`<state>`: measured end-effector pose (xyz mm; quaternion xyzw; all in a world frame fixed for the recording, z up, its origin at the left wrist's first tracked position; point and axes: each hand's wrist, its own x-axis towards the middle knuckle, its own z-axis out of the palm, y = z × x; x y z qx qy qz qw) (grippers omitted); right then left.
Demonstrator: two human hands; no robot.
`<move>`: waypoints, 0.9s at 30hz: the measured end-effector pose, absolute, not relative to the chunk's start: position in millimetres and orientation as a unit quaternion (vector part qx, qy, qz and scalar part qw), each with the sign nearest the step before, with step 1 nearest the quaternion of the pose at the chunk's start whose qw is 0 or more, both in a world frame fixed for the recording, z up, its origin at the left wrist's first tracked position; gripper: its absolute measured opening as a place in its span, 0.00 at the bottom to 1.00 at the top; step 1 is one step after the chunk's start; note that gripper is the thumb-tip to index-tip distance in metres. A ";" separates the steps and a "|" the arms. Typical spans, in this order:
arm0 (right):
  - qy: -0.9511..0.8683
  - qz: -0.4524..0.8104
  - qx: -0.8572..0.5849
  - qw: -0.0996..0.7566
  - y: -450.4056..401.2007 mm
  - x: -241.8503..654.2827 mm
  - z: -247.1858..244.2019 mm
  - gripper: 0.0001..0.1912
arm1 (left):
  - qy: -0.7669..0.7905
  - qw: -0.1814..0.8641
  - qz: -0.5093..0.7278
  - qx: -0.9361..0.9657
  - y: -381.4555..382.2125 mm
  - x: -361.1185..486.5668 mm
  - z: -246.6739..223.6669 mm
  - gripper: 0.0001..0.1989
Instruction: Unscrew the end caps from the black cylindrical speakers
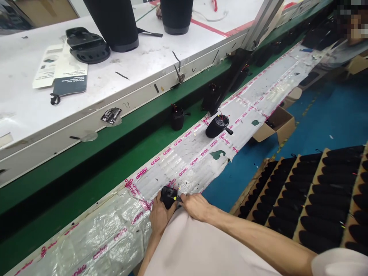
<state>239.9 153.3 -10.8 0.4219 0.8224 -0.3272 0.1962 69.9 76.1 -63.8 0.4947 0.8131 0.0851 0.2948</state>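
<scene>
My left hand (159, 215) is wrapped around a small black fabric-covered cylinder (169, 194), which looks like a speaker body, at the near edge of the bench. Thin red and yellow wires stick up from its open end. In my right hand (196, 206) a slim black tool with a yellow band (177, 199) is pinched, its front end against the cylinder's top. The tool's exact kind is too small to make out. Farther along the plastic-covered ledge (184, 153) a similar black cylinder (217, 126) stands tilted, its wired end up and a strap at its side.
Another wired cylinder (177, 117) stands on the green belt (115, 153). On the raised white table (94, 82) are large black cylinders (116, 23), black plastic parts (87, 45) and a flattened carton (61, 71). Rows of black pieces (304, 195) fill cardboard dividers at right, near an open box (276, 126).
</scene>
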 end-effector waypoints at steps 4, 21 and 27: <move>0.831 -0.316 0.412 0.197 153.5 239.1 -12.4 0.16 | 0.811 0.300 0.088 0.495 76.6 70.0 -62.1 0.38; 0.851 -0.288 0.378 0.225 152.2 224.1 -7.5 0.14 | 0.820 0.298 0.033 0.487 80.6 77.0 -59.7 0.39; 0.847 -0.301 0.394 0.192 157.3 227.5 3.3 0.13 | 0.816 0.307 0.052 0.487 82.4 72.9 -55.1 0.37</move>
